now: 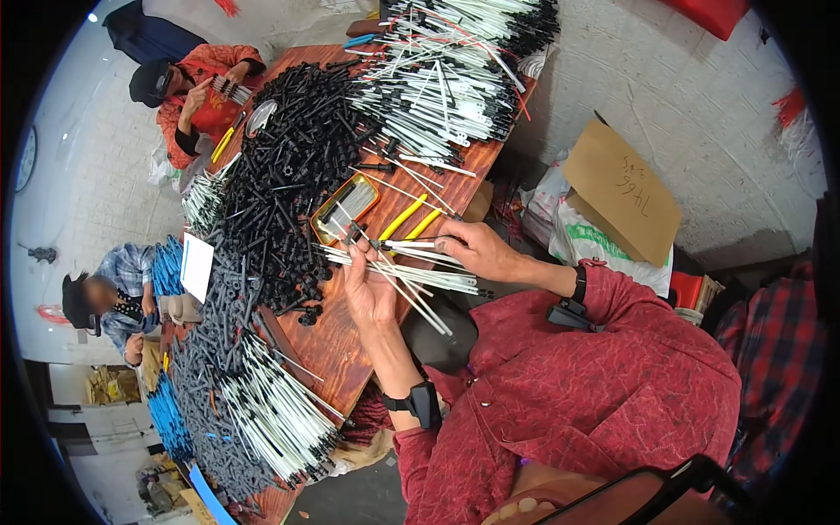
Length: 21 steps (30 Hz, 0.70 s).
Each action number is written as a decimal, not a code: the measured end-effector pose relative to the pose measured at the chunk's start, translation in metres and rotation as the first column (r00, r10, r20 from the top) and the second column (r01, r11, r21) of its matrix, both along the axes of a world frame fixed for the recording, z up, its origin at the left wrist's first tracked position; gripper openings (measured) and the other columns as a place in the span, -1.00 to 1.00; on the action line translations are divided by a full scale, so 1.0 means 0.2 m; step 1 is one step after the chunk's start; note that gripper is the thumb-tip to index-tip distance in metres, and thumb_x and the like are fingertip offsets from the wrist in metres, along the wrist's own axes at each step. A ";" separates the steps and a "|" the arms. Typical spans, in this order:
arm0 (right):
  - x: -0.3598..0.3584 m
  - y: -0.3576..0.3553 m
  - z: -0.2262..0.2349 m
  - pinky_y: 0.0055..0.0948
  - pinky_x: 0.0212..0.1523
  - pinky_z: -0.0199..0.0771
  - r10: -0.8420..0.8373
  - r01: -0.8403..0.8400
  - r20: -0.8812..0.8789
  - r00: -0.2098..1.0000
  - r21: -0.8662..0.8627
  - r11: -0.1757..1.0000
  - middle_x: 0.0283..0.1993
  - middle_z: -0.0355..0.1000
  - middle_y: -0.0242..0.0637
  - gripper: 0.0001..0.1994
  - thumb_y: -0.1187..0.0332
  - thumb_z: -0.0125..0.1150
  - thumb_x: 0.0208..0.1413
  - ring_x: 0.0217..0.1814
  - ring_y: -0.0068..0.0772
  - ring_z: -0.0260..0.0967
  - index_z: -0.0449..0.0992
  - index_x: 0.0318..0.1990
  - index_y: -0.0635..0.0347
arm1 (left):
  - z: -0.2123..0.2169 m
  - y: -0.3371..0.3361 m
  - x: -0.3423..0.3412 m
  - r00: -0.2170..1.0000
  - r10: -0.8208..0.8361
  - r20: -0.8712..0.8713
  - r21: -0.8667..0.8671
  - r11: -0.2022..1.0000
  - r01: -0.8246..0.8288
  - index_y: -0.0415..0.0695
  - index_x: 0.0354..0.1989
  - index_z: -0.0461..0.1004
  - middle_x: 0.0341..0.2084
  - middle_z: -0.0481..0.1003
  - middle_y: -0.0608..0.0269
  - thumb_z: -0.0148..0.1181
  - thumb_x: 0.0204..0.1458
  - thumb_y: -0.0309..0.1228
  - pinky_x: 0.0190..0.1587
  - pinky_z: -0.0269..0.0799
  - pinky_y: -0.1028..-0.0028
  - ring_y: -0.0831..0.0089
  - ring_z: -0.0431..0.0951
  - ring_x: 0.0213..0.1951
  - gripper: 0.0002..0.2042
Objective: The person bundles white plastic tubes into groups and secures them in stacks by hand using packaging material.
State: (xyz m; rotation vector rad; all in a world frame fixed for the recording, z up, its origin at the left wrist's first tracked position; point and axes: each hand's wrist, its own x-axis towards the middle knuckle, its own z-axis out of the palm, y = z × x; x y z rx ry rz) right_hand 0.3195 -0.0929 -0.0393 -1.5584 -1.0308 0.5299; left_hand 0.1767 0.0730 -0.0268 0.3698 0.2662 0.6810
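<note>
Left hand (372, 296) cradling slender white rods (442, 279), right hand (483, 251) gripping more, grained wooden table (339, 352)

I hold a loose bunch of slim white plastic rods (437, 278) between my left hand (372, 297) and my right hand (483, 255). Just beyond my left hand sits an orange-rimmed tin (334, 194), with yellow-handled pliers (404, 216) beside it; farther left spreads a heap of black plastic fittings (276, 179).

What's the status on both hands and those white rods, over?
Left hand: holding white rods, black connector at fingertips. Right hand: closed on white rods. Yellow-handled tool lying close by.
</note>
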 end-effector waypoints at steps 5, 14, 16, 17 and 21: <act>0.02 0.03 0.01 -0.23 -0.26 0.44 0.012 -0.012 0.005 1.000 -0.005 1.000 -0.31 0.51 -0.07 -0.79 0.29 0.12 0.18 -0.27 -0.06 0.52 0.50 -0.15 0.22 | 0.09 -0.05 -0.01 0.999 0.026 -0.040 0.037 0.999 -0.025 -0.03 0.13 0.37 -0.25 0.48 0.28 0.10 0.18 -0.56 -0.15 0.45 0.48 0.50 0.45 -0.27 -0.66; 0.07 0.02 0.02 -0.29 -0.34 0.42 0.000 0.012 0.210 0.978 -0.059 0.998 -0.38 0.50 -0.19 -0.81 0.27 0.14 0.18 -0.37 -0.18 0.48 0.52 -0.17 0.17 | 0.08 -0.01 -0.08 0.955 -0.196 0.220 -0.021 0.978 0.206 -0.06 0.09 0.39 -0.24 0.46 0.26 0.06 0.19 -0.58 -0.12 0.47 0.42 0.40 0.44 -0.21 -0.70; 0.04 0.01 0.02 -0.24 -0.28 0.43 0.010 0.001 0.215 0.977 -0.052 0.999 -0.33 0.51 -0.17 -0.80 0.23 0.14 0.18 -0.28 -0.12 0.49 0.54 -0.20 0.16 | 0.06 -0.01 -0.09 0.975 -0.142 0.169 -0.016 0.989 0.147 -0.05 0.15 0.35 -0.21 0.47 0.26 0.07 0.18 -0.58 -0.07 0.49 0.38 0.38 0.46 -0.15 -0.64; 0.02 0.01 0.02 -0.22 -0.25 0.44 0.015 -0.005 0.218 0.976 -0.048 0.999 -0.30 0.52 -0.16 -0.79 0.22 0.15 0.17 -0.24 -0.09 0.50 0.54 -0.21 0.16 | 0.05 -0.01 -0.10 0.983 -0.113 0.143 -0.012 0.993 0.116 -0.04 0.18 0.33 -0.20 0.48 0.25 0.07 0.18 -0.59 -0.04 0.49 0.36 0.36 0.47 -0.12 -0.62; -0.04 -0.01 0.01 -0.21 -0.22 0.43 0.110 -0.108 0.133 0.985 -0.019 0.994 -0.29 0.50 -0.15 -0.74 0.18 0.16 0.17 -0.22 -0.10 0.48 0.50 -0.16 0.17 | 0.10 -0.06 -0.07 0.998 -0.019 -0.054 0.095 0.995 0.024 -0.03 0.22 0.28 -0.01 0.46 0.19 0.08 0.17 -0.59 0.05 0.49 0.28 0.31 0.47 -0.01 -0.57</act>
